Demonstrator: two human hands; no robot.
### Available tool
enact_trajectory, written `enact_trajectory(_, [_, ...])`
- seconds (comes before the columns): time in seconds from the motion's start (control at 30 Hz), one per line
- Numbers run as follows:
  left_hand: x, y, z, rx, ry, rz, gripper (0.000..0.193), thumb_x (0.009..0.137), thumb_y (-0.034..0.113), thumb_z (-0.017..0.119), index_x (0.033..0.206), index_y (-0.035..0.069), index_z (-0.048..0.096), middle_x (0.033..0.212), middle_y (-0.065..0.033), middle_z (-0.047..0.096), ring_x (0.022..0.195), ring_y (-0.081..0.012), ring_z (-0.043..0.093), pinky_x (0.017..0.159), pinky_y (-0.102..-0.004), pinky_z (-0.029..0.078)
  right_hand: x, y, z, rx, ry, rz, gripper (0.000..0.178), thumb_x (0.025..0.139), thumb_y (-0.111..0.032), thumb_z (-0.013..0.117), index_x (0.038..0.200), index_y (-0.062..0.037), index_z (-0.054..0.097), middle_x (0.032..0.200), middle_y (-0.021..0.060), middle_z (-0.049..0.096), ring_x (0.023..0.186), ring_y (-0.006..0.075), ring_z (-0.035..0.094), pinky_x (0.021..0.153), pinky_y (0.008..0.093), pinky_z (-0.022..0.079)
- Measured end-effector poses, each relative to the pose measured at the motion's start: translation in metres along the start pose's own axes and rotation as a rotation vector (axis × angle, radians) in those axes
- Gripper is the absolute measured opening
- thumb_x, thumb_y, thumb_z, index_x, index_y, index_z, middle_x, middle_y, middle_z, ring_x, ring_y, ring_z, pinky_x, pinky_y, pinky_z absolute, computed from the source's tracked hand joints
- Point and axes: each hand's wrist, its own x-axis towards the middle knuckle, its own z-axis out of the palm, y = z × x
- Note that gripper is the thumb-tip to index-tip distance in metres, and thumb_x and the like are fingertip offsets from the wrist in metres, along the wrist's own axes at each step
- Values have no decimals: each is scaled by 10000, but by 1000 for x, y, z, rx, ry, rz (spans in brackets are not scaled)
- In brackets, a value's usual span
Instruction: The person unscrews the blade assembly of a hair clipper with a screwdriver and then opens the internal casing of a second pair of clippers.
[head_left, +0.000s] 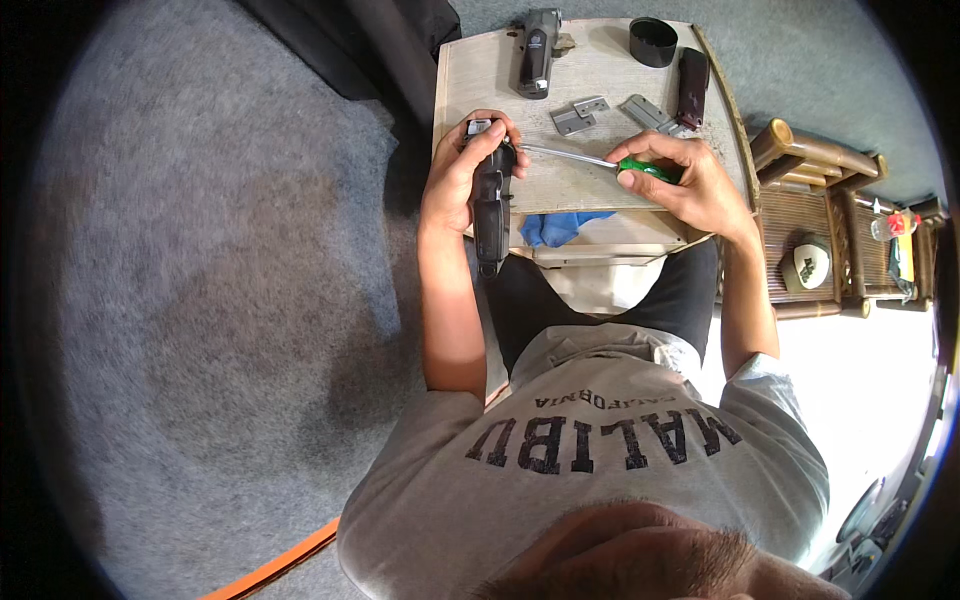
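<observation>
A black hair clipper (491,205) is gripped by the closed fingers of the left hand (462,172) at the desk's (480,70) front left corner. A green-handled screwdriver (600,161) is held in the closed right hand (690,180), its tip touching the clipper's head.

Black clipper (491,205), green-handled screwdriver (600,162) at its head

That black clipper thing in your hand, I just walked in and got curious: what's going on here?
A person seated at a small wooden table holds a black hair clipper upright in the left hand. The right hand holds a green-handled screwdriver, its tip set at the clipper's head. On the table lie a second clipper, a dark clipper body, metal blade plates, a black round cap and a blue cloth.
</observation>
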Motion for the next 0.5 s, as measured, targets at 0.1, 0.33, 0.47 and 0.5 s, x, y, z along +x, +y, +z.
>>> enact_trajectory(0.1, [0, 0, -1, 8, -4, 0, 231, 994, 227, 724, 1090, 25, 668, 945, -105, 690, 802, -216, 713, 703, -359, 594, 0, 2, -1, 33, -20, 35, 243, 978, -207, 776, 1173, -63, 764, 910, 23, 761, 773, 77, 653, 687, 275, 515])
enact_trajectory(0.33, [0, 1, 2, 36, -17, -20, 232, 980, 216, 737, 1080, 19, 666, 949, -97, 686, 794, -213, 711, 697, -358, 591, 0, 7, 2, 63, 17, -33, 264, 978, -234, 781, 1176, -59, 766, 923, 37, 768, 813, 85, 678, 719, 276, 536])
enact_trajectory(0.47, [-1, 1, 3, 50, -11, -29, 230, 966, 207, 753, 1066, 17, 670, 943, -83, 681, 796, -202, 710, 700, -355, 596, 0, 8, 3, 60, 24, -36, 259, 981, -230, 778, 1173, -57, 767, 934, 45, 771, 822, 87, 686, 726, 274, 540])
enact_trajectory(0.5, [-1, 2, 4, 50, -12, -30, 230, 966, 207, 753, 1066, 17, 670, 943, -83, 681, 796, -202, 710, 700, -355, 596, 0, 8, 3, 60, 24, -35, 259, 981, -230, 778, 1173, -57, 767, 934, 45, 771, 822, 87, 686, 726, 274, 540])
